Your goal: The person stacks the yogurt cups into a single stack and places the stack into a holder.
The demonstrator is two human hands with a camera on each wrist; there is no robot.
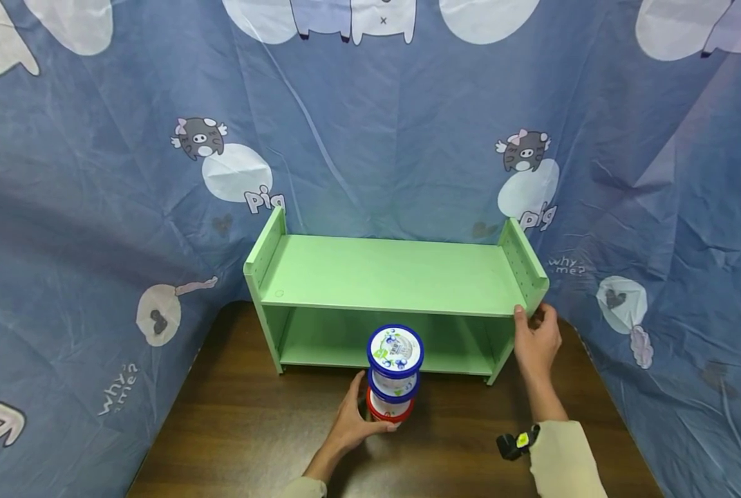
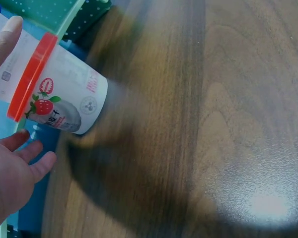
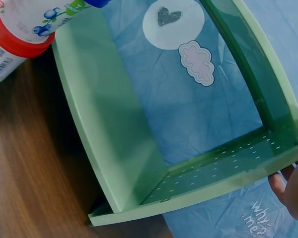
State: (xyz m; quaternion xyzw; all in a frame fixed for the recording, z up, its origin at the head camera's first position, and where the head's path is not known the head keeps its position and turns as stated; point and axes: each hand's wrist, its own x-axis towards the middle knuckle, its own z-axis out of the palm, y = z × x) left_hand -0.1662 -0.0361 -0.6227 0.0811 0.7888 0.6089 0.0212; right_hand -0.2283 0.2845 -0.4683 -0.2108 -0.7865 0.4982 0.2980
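Three round tubs stand stacked in front of a green two-tier shelf [image 1: 383, 273]. The top tub [image 1: 395, 351] and the middle tub [image 1: 394, 384] have blue lids and blueberry prints; the bottom red-lidded tub [image 2: 64, 94] carries a strawberry print. My left hand [image 1: 348, 422] is spread in a C beside the lower tubs, thumb in front by the red lid. In the left wrist view, its other fingers [image 2: 35, 158] show a gap to the tub. My right hand [image 1: 537, 340] grips the shelf's right side panel, thumb on the front edge, other fingers partly hidden behind it.
The shelf stands on a brown wooden table [image 1: 233, 415], towards its back edge. A blue patterned cloth [image 1: 370, 124] hangs behind and around it. A small black device [image 1: 515, 444] sits at my right wrist.
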